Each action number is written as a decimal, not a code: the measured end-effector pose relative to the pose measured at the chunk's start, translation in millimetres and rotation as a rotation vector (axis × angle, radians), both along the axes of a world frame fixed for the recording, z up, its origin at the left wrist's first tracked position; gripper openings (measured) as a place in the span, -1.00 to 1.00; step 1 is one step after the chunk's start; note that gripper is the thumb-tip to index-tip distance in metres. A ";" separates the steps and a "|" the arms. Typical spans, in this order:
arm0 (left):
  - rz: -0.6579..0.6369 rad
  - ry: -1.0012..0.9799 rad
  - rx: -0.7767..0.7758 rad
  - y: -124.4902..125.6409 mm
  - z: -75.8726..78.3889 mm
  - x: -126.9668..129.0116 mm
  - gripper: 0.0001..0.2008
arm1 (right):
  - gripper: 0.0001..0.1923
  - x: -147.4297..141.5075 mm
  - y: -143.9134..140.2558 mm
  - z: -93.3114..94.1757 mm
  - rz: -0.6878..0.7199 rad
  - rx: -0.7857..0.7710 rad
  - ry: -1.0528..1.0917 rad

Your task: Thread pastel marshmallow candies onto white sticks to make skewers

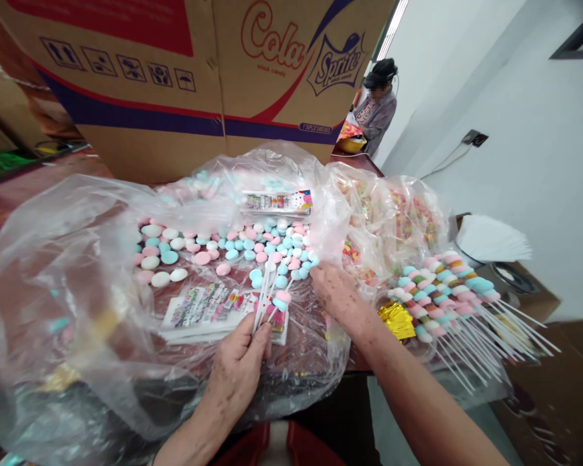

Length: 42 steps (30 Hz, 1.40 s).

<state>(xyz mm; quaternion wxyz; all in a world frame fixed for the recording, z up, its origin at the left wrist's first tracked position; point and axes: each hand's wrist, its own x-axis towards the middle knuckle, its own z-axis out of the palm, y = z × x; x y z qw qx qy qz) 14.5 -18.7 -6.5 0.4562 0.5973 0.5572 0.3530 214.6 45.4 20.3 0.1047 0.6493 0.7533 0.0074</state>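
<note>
Fingers (252, 333) pinch white sticks (265, 294) over plastic-covered table (10, 200), white wall (529, 194) beyond.

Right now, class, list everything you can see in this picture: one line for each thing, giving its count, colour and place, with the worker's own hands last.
Loose candies: many; pink, blue, white; spread on the plastic at centre.
Plastic sheet: one, clear; covering the table.
Label cards: a small stack, multicoloured; beside the left hand.
Card pack: one, multicoloured; behind the candies.
Finished candy sticks: a pile, pastel on white sticks; at right.
Bags of sweets: count unclear, clear plastic; centre right.
Gold wrapper: one; by the right wrist.
Cardboard box: one, brown with red and blue print; behind.
Other person: one; far end.
Left hand: holds white sticks.
Right hand: at the candies' edge.
</note>
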 end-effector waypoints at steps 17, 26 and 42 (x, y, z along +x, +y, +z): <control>-0.051 0.127 0.098 -1.3 2.1 2.5 -0.69 | -0.79 0.1 -19.3 -18.6 -0.293 0.215 1.515; -0.051 0.181 0.123 1.2 -3.6 5.0 -0.67 | -0.78 -5.5 -24.4 -12.8 -0.332 0.259 1.537; -0.041 0.187 0.151 0.9 -3.6 4.6 -0.69 | -0.82 -12.8 -37.8 -15.0 -0.111 0.564 1.128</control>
